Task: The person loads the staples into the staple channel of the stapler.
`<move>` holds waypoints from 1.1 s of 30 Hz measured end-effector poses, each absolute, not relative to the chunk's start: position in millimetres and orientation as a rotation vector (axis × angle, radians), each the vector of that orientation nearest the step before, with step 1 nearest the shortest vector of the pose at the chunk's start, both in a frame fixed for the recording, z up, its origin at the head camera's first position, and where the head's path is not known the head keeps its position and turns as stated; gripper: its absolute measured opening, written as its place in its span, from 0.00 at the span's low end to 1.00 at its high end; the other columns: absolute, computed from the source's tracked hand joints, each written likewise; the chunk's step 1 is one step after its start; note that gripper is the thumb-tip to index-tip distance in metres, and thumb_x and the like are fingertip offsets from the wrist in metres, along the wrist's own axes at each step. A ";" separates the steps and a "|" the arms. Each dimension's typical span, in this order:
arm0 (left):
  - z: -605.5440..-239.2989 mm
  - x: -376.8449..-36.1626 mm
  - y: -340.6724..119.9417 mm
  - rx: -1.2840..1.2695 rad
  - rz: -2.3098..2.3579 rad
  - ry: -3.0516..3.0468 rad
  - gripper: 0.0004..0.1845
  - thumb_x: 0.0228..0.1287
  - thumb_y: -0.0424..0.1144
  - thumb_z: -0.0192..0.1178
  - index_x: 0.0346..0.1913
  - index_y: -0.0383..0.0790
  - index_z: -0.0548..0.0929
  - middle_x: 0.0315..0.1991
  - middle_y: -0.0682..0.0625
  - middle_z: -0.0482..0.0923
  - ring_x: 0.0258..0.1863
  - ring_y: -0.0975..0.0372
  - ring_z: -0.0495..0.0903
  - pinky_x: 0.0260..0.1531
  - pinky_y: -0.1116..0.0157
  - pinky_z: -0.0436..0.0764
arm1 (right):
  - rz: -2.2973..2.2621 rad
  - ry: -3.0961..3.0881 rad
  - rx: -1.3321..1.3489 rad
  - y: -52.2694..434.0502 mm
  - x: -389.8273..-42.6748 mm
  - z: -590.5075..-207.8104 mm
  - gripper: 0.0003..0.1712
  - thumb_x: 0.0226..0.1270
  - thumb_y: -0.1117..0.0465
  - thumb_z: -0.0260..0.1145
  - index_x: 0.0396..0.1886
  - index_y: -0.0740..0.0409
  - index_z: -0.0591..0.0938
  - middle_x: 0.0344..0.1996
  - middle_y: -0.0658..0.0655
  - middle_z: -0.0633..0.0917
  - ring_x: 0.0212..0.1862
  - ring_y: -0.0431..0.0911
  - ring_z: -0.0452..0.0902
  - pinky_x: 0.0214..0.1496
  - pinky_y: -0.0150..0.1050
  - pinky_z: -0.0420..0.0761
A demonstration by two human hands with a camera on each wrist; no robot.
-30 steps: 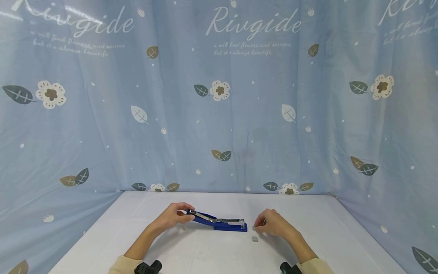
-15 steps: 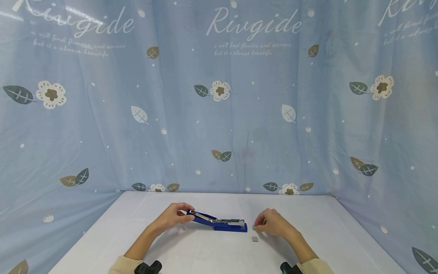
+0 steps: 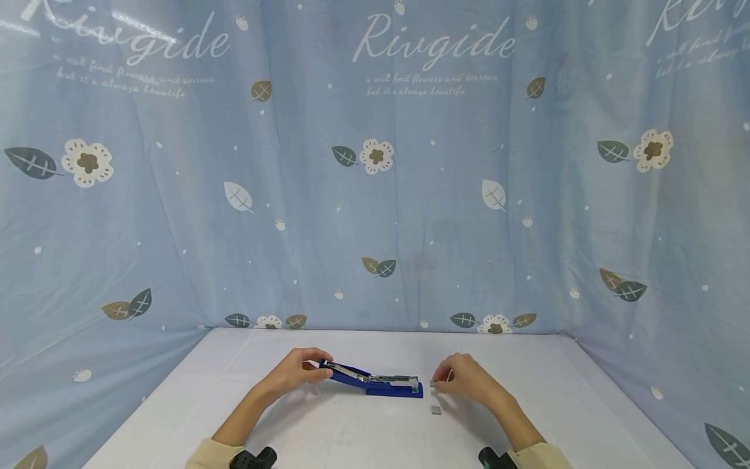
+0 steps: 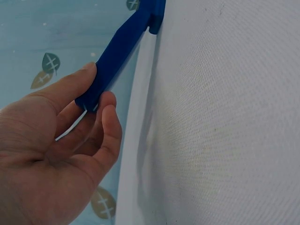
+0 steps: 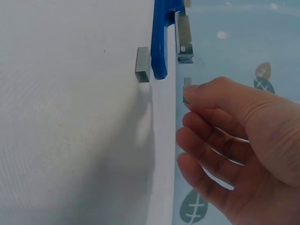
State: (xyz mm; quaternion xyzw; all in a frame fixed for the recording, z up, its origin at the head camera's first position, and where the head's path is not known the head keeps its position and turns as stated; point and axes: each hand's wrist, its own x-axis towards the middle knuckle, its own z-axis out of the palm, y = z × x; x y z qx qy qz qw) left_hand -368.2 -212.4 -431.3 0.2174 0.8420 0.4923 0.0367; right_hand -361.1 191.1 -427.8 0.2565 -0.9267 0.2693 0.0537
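A blue stapler (image 3: 395, 392) stands on the white table, its top arm swung far back to the left and its metal magazine (image 5: 184, 37) exposed. My left hand (image 3: 297, 369) pinches the free end of that raised arm (image 4: 115, 56) between thumb and fingers. Off the stapler's front end, my right hand (image 3: 465, 379) pinches a short strip of staples (image 5: 187, 83) between thumb and index finger, held above the table. The other right fingers curl loosely below it. A second short strip of staples (image 3: 436, 410) lies on the table, nearer to me than the right hand.
The white table (image 3: 351, 436) runs back to a blue patterned curtain (image 3: 375, 215), which also closes off both sides. Dark wrist devices (image 3: 254, 458) sit at both sleeves near the front of the view.
My right hand has risen slightly and shifted a little left with the staple strip, toward the stapler. The left hand and the stapler have stayed in place.
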 end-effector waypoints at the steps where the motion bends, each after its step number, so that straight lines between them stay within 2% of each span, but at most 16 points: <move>1: -431.2 -368.2 -212.3 0.662 1.509 2.587 0.23 0.64 0.43 0.66 0.57 0.32 0.79 0.50 0.40 0.80 0.37 0.61 0.83 0.36 0.67 0.82 | 0.815 -2.814 0.778 190.7 -360.6 -426.7 0.02 0.57 0.62 0.73 0.31 0.52 0.88 0.26 0.44 0.84 0.29 0.35 0.75 0.32 0.28 0.76; 15: -431.4 -368.3 -211.5 0.655 1.528 2.579 0.22 0.63 0.42 0.67 0.56 0.33 0.80 0.50 0.41 0.80 0.37 0.60 0.82 0.35 0.66 0.83 | 0.841 -2.820 0.740 181.6 -353.8 -418.3 0.02 0.59 0.61 0.72 0.31 0.53 0.87 0.26 0.44 0.82 0.30 0.39 0.74 0.31 0.28 0.75; 25: -432.2 -371.1 -211.0 0.621 1.489 2.608 0.25 0.62 0.46 0.67 0.57 0.34 0.80 0.50 0.42 0.80 0.37 0.61 0.82 0.36 0.66 0.82 | 0.823 -2.817 0.737 177.6 -353.4 -416.1 0.02 0.60 0.60 0.72 0.32 0.52 0.87 0.27 0.44 0.81 0.30 0.39 0.73 0.30 0.28 0.74; 33: -432.0 -370.0 -210.9 0.638 1.506 2.587 0.23 0.63 0.44 0.67 0.56 0.33 0.80 0.49 0.41 0.80 0.37 0.61 0.83 0.36 0.65 0.83 | 0.853 -2.786 0.779 176.0 -352.9 -418.9 0.03 0.59 0.61 0.72 0.33 0.55 0.88 0.27 0.45 0.83 0.30 0.37 0.74 0.30 0.27 0.75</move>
